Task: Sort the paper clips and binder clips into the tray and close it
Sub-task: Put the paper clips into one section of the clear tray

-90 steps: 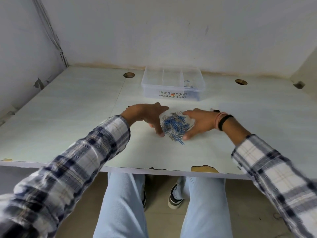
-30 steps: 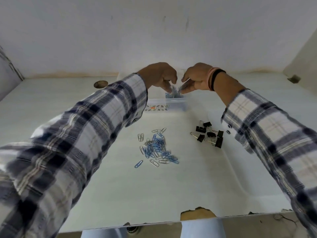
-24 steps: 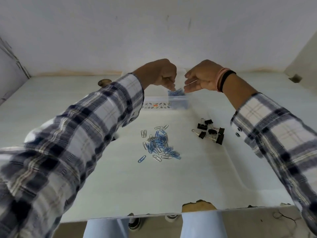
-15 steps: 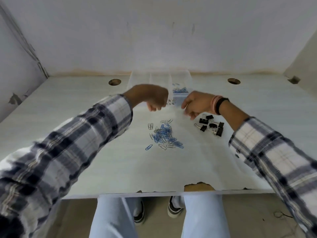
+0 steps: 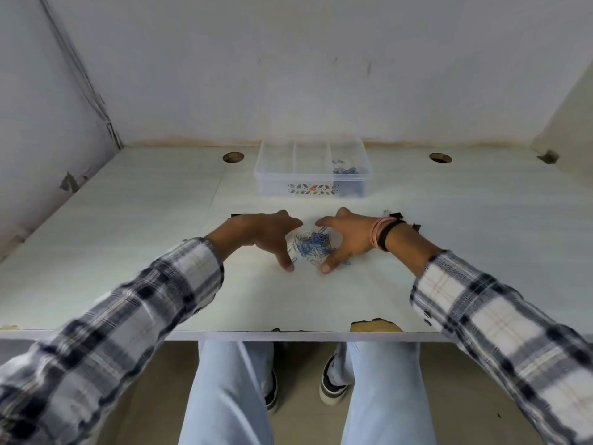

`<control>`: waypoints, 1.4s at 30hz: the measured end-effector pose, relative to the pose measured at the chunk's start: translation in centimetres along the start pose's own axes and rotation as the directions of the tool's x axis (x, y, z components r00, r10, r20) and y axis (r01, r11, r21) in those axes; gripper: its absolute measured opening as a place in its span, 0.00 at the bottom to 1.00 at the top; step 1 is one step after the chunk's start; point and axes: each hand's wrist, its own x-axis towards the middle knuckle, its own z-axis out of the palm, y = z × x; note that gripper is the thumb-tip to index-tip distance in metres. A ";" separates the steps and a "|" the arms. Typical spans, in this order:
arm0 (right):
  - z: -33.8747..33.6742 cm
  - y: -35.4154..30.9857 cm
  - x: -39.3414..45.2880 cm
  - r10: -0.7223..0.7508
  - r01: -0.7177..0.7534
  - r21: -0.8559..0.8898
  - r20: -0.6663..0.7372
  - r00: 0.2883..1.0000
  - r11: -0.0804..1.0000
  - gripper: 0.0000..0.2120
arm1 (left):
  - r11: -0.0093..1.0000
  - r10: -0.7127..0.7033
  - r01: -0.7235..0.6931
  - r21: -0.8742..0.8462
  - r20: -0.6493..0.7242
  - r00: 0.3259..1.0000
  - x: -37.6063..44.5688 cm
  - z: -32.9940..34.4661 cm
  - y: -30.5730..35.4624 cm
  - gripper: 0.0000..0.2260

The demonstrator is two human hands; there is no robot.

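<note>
Both hands are back down on the table (image 5: 128, 252), where half a second ago they hung in the air just in front of the tray. The left hand (image 5: 260, 234) and right hand (image 5: 345, 237) now cup the pile of blue paper clips (image 5: 313, 245) from either side, fingers spread and gently bent, thumbs pointing toward each other on the near side of the pile. The fingertips rest on the table at the pile's edges; neither hand grips anything yet. The pile looks more bunched than before, when loose clips lay scattered around it.

The clear tray (image 5: 313, 187) stands open at the back of the table, well apart from the hands. Its right compartment holds a small heap of blue clips, as it did before; the other two look bare.

The binder clips (image 5: 398, 216), in plain sight earlier to the right of the pile, are now mostly hidden behind the right wrist, with only a few black bits showing.
</note>
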 end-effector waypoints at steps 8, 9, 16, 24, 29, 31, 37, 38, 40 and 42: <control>1.6 -1.3 0.9 -0.103 0.101 -0.019 -0.188 0.977 0.995 0.31 | 0.989 0.094 -0.120 -0.086 -0.258 0.962 1.9 1.7 0.2 0.35; 1.7 -1.3 1.0 -0.114 0.115 -0.009 -0.237 0.965 0.993 0.26 | 0.985 0.097 -0.134 -0.109 -0.293 0.951 2.1 1.8 0.2 0.32; 2.9 -1.7 0.7 -0.095 0.125 0.047 -0.415 0.905 0.991 0.13 | 0.961 0.124 -0.212 -0.176 -0.408 0.904 2.1 2.8 0.9 0.10; 3.8 -2.0 0.5 -0.062 0.132 0.095 -0.534 0.843 0.987 0.09 | 0.928 0.054 -0.213 -0.305 -0.456 0.888 1.7 3.5 1.1 0.06; 3.7 -1.0 0.0 -0.016 0.187 0.236 -0.580 0.814 0.954 0.03 | 0.849 0.003 -0.226 -0.477 -0.425 0.905 1.7 3.4 0.8 0.05; 3.6 -0.5 -0.1 0.033 0.202 0.330 -0.587 0.809 0.922 0.02 | 0.809 -0.015 -0.236 -0.539 -0.420 0.908 1.8 3.4 0.5 0.05; 3.3 1.5 0.0 0.223 0.282 0.824 -0.432 0.874 0.492 0.03 | 0.598 -0.016 -0.295 -0.745 -0.379 0.925 2.5 2.7 0.4 0.06; 3.2 1.7 0.0 0.234 0.294 0.870 -0.405 0.884 0.395 0.04 | 0.562 -0.009 -0.304 -0.769 -0.374 0.928 2.5 2.3 0.6 0.07; 2.7 2.0 -0.1 0.247 0.312 0.918 -0.370 0.896 0.244 0.04 | 0.511 0.006 -0.320 -0.798 -0.370 0.929 2.6 1.5 1.2 0.09; 2.0 2.6 -0.2 0.248 0.325 0.932 -0.357 0.900 0.162 0.05 | 0.474 0.022 -0.333 -0.815 -0.368 0.930 2.9 0.5 1.7 0.10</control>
